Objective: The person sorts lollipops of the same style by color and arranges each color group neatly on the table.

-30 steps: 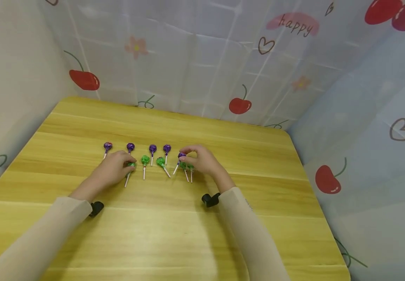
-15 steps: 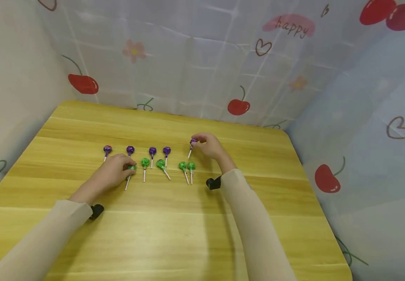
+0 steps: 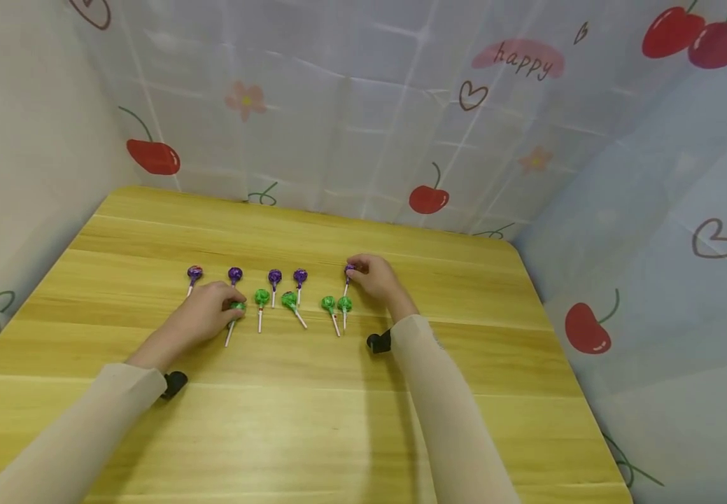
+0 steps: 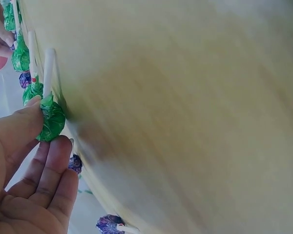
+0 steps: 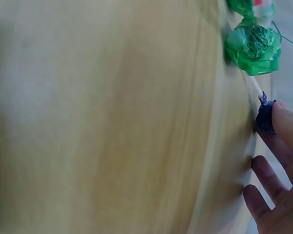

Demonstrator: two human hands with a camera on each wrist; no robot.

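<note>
Head view: left hand [image 3: 204,311] pinches green lollipop [image 4: 52,122], right hand [image 3: 377,278] pinches purple lollipop [image 5: 265,117]; both well inside side edges of table [image 3: 476,364].

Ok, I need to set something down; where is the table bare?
Bare: between the sleeves; right of the right hand; from the purple lollipops to the cherry-print backdrop. Crowded: from left hand rightward, around the green lollipops.

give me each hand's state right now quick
Left hand: pinching a green lollipop by its head.
Right hand: pinching a purple lollipop by its head.
</note>
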